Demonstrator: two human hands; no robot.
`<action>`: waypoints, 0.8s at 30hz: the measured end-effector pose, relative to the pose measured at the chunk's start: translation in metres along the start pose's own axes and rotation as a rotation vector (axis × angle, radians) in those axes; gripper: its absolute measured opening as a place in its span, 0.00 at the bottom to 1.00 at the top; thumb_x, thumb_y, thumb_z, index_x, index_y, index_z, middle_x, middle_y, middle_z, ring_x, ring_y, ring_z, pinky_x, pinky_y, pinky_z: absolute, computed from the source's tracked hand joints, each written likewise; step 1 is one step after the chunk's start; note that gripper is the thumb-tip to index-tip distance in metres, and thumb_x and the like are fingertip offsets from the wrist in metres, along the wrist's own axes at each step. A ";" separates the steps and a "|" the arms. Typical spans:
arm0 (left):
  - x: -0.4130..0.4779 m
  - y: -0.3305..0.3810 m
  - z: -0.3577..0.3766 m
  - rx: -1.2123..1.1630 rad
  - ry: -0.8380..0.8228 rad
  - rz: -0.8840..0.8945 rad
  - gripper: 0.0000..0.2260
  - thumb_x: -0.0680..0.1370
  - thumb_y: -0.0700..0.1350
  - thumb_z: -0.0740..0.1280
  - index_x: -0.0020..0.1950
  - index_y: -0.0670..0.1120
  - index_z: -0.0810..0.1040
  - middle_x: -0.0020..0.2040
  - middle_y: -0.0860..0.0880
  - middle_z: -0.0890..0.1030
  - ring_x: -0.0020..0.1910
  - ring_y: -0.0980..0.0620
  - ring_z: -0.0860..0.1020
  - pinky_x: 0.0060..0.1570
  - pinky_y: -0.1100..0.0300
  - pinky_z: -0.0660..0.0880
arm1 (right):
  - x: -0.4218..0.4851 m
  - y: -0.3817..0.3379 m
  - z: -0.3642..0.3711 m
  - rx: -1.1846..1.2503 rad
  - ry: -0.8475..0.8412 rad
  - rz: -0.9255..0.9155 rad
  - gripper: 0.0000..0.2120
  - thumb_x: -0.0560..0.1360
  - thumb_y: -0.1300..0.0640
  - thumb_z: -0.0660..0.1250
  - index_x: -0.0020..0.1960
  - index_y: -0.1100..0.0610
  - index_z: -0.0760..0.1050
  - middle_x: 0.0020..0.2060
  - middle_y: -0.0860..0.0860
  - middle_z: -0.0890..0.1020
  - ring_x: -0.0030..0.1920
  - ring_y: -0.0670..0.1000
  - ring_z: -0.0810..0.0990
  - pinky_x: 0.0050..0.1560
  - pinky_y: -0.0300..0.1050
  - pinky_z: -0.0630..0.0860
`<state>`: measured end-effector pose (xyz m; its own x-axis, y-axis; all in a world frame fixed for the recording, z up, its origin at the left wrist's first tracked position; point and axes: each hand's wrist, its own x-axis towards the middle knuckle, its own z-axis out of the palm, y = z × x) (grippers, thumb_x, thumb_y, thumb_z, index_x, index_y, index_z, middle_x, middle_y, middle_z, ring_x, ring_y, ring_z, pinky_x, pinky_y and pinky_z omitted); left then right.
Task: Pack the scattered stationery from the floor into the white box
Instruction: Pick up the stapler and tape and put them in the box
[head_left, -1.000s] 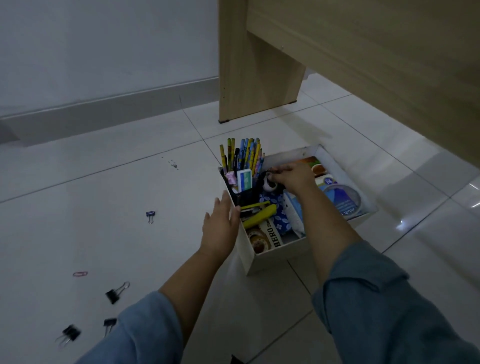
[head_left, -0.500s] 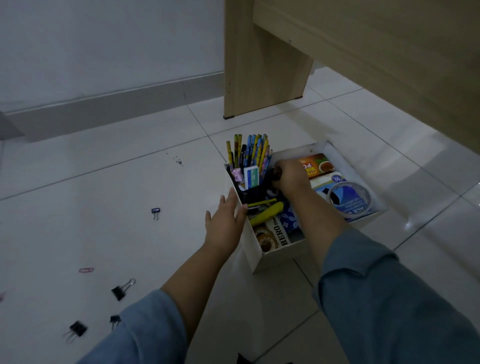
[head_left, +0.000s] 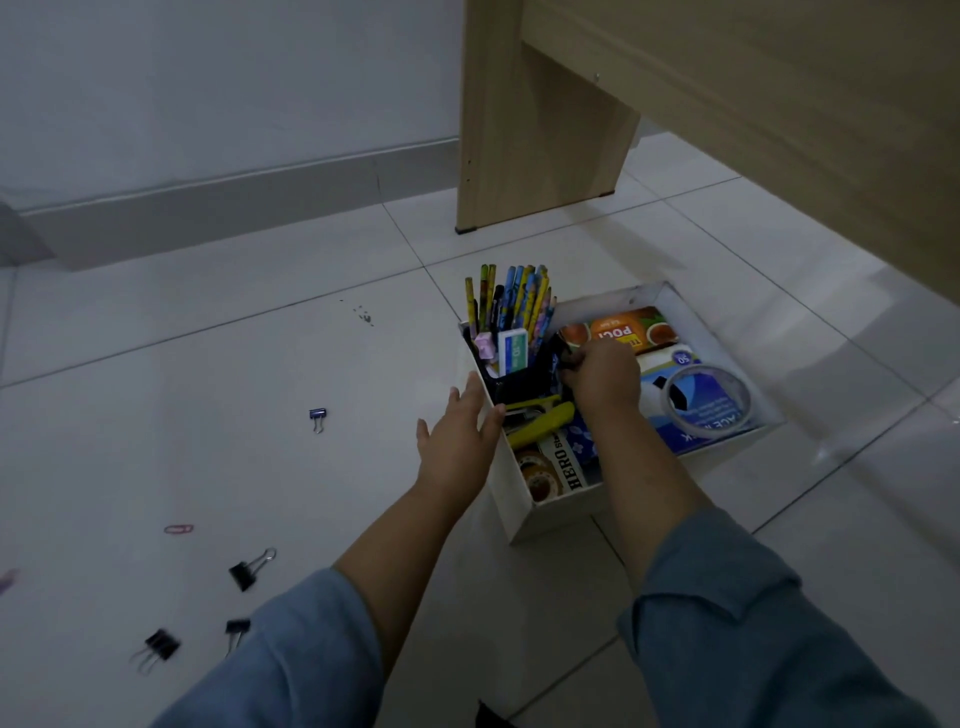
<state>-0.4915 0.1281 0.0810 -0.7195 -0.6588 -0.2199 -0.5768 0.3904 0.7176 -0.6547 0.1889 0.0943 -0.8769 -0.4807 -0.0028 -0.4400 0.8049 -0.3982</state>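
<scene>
A glossy white tiled floor (head_left: 208, 415) is stretching to a pale wall with a grey skirting (head_left: 208, 208); a wooden furniture leg (head_left: 519, 130) is standing behind. The white box (head_left: 511, 499) is sitting open side up on the floor before that leg, its long axis running left to right, the right end angling away. Pencils (head_left: 511, 306) are standing upright in its far left corner. The left hand (head_left: 457, 436) is pressing its straight, spread fingers against the box's left wall, its grip wide. The right hand (head_left: 602, 376) is reaching inside the box with its fingers curled down; I cannot tell whether its grip is holding anything. A blue binder clip (head_left: 317, 415), black binder clips (head_left: 244, 571) and a pink paper clip (head_left: 178, 529) are lying on the floor to the left.
</scene>
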 end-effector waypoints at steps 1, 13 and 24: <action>0.000 0.000 0.000 0.005 -0.001 -0.004 0.24 0.82 0.54 0.50 0.77 0.53 0.49 0.77 0.48 0.58 0.77 0.50 0.52 0.73 0.43 0.44 | 0.000 -0.001 0.001 -0.004 -0.001 0.010 0.10 0.75 0.63 0.67 0.53 0.67 0.80 0.51 0.65 0.80 0.52 0.62 0.79 0.48 0.51 0.76; 0.002 -0.001 0.004 0.018 0.014 -0.008 0.25 0.81 0.55 0.50 0.77 0.53 0.48 0.77 0.47 0.59 0.77 0.49 0.54 0.73 0.41 0.44 | 0.008 0.001 0.003 0.112 -0.036 -0.208 0.11 0.72 0.69 0.65 0.53 0.67 0.81 0.51 0.65 0.82 0.52 0.62 0.80 0.50 0.46 0.73; -0.002 -0.008 0.008 -0.239 0.133 0.018 0.22 0.81 0.53 0.56 0.75 0.52 0.60 0.73 0.47 0.67 0.75 0.49 0.61 0.75 0.44 0.53 | -0.025 -0.011 -0.008 0.559 0.365 -0.022 0.07 0.74 0.61 0.68 0.48 0.64 0.81 0.43 0.59 0.84 0.40 0.49 0.78 0.35 0.27 0.66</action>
<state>-0.4881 0.1316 0.0701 -0.6623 -0.7382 -0.1283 -0.4457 0.2506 0.8594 -0.6297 0.1945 0.1066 -0.9212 -0.2674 0.2826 -0.3784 0.4470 -0.8106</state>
